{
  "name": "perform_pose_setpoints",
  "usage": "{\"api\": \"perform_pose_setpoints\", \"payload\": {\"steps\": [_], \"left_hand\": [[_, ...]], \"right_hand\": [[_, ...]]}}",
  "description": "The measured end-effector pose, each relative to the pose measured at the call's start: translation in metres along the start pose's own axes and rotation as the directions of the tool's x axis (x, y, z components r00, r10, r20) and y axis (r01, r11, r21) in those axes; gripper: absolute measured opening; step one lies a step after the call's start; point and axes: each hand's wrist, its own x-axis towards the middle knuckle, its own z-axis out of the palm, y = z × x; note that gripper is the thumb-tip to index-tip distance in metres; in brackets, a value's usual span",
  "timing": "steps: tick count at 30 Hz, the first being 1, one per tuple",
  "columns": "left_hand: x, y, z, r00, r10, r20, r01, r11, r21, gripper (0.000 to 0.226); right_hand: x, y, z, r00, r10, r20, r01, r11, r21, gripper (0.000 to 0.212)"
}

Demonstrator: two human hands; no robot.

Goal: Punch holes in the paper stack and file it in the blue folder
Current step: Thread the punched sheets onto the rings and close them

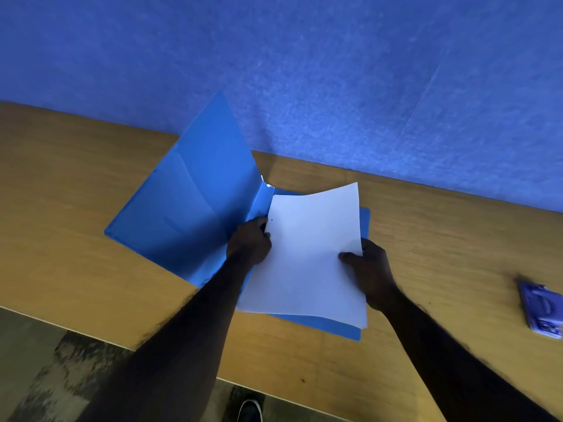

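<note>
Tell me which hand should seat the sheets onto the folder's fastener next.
Left, probably. The left hand already grips the white paper stack at its punched edge, beside the open blue plastic folder spine. The right hand holds the far edge.

The blue folder (189,205) lies open on the wooden table (76,239), its left cover tilted up. Both hands grip the paper stack (307,254) over the right half — left hand (248,242) near the spine, right hand (370,269) at the outer edge (thumb on top). A hole punch (540,310) sits well apart, right.
</note>
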Motion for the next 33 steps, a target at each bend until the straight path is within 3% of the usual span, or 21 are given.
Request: {"api": "perform_pose_setpoints", "payload": {"steps": [6, 11, 16, 24, 28, 33], "left_hand": [[0.004, -0.005, 0.003, 0.999, 0.018, -0.032, -0.016, 0.999, 0.045, 0.046], [0.01, -0.004, 0.002, 0.999, -0.014, -0.029, 0.014, 1.0, 0.0, 0.022], [0.012, -0.001, 0.004, 0.997, -0.077, -0.023, 0.076, 0.995, -0.058, 0.015], [0.015, 0.006, 0.004, 0.971, -0.234, -0.044, 0.225, 0.962, -0.157, 0.024], [0.021, 0.013, 0.001, 0.947, -0.322, -0.018, 0.312, 0.929, -0.201, 0.041], [0.023, 0.026, -0.005, 0.926, -0.378, -0.012, 0.355, 0.881, -0.314, 0.036]], "right_hand": [[-0.001, -0.004, 0.007, 1.0, -0.023, -0.006, 0.023, 1.0, -0.011, 0.023], [0.001, -0.009, 0.009, 0.999, -0.034, -0.019, 0.034, 0.999, -0.039, 0.023], [0.0, -0.007, 0.008, 1.0, 0.002, -0.015, -0.002, 0.999, -0.045, 0.021], [-0.009, -0.004, 0.008, 1.0, -0.009, 0.004, 0.009, 0.997, -0.072, 0.022], [-0.012, -0.007, 0.01, 0.999, -0.03, 0.029, 0.032, 0.997, -0.069, 0.024], [-0.014, -0.015, 0.012, 0.997, -0.057, 0.048, 0.061, 0.996, -0.07, 0.029]]}}
